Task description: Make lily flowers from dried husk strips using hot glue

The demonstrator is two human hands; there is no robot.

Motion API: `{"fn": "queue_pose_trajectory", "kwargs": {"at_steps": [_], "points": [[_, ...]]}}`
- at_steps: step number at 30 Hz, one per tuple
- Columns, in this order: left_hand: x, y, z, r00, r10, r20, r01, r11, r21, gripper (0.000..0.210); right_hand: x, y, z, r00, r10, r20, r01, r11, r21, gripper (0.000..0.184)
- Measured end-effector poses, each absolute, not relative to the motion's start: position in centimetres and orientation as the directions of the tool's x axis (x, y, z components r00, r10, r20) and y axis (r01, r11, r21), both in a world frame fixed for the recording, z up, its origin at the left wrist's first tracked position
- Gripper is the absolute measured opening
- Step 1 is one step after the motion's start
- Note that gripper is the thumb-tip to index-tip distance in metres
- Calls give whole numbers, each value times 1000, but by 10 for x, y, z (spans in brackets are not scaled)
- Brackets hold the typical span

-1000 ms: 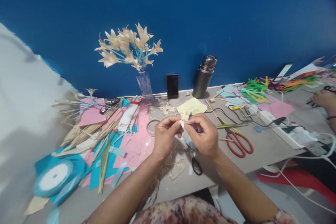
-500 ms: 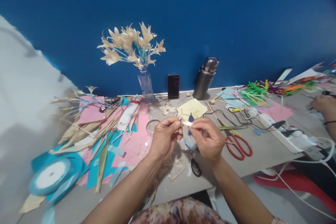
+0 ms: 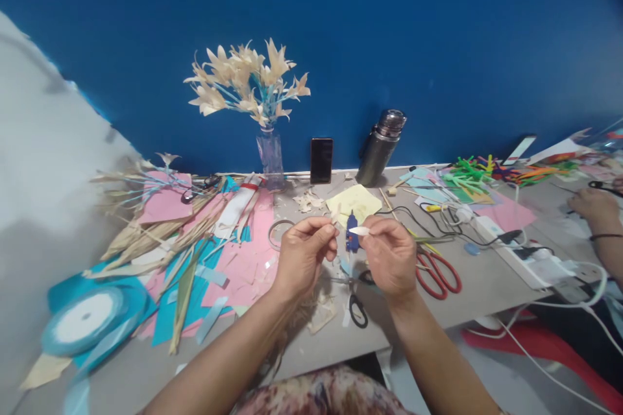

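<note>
My right hand [image 3: 392,253] pinches a small pale pointed petal [image 3: 359,231], its tip aimed left toward my other hand. My left hand [image 3: 309,249] is closed, thumb against forefinger, on a small cream flower piece [image 3: 337,213] that pokes up above the fingertips. A gap separates the two pieces. Just behind them a blue glue gun [image 3: 352,233] lies with its nozzle near a yellow paper sheet [image 3: 357,202]. Black-handled scissors [image 3: 359,311] are below my hands, and red-handled scissors [image 3: 438,275] lie right of my right hand.
Cream flowers [image 3: 243,78] stand in a clear vase [image 3: 270,159] near a phone [image 3: 321,160] and a steel flask [image 3: 382,149]. A ribbon spool [image 3: 82,318], husks and coloured paper cover the left. Rightward are a power strip [image 3: 511,253], cords and another person's hand [image 3: 591,207].
My right hand has drawn slightly right, so the petal has come away from the left fingertips and shows more fully. The left hand has barely moved. The view has shifted slightly.
</note>
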State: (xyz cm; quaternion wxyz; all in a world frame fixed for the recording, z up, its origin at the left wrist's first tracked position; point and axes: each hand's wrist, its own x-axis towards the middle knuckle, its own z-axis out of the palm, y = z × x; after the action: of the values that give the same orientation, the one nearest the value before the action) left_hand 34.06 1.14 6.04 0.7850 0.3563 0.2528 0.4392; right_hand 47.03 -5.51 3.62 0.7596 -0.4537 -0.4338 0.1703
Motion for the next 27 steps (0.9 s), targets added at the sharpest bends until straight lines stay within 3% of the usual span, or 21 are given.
{"fn": "queue_pose_trajectory", "kwargs": {"at_steps": [5,11,17,27], "points": [[342,11,59,484,869,-103,-480,362,799,26,463,-59,43,518,609,601,375,470,-799,6],[343,12,56,489,860,-142,-470,398,788,28,458,-63,53,384,548,743,678,380,-630,8],[339,11,52,476,875,-87,-398,303,866,22,458,-61,60,333,542,772,749,345,-565,10],[337,7,55,363,930,48,-266,54,962,15,456,-59,60,345,552,759,760,311,-571,9]]}}
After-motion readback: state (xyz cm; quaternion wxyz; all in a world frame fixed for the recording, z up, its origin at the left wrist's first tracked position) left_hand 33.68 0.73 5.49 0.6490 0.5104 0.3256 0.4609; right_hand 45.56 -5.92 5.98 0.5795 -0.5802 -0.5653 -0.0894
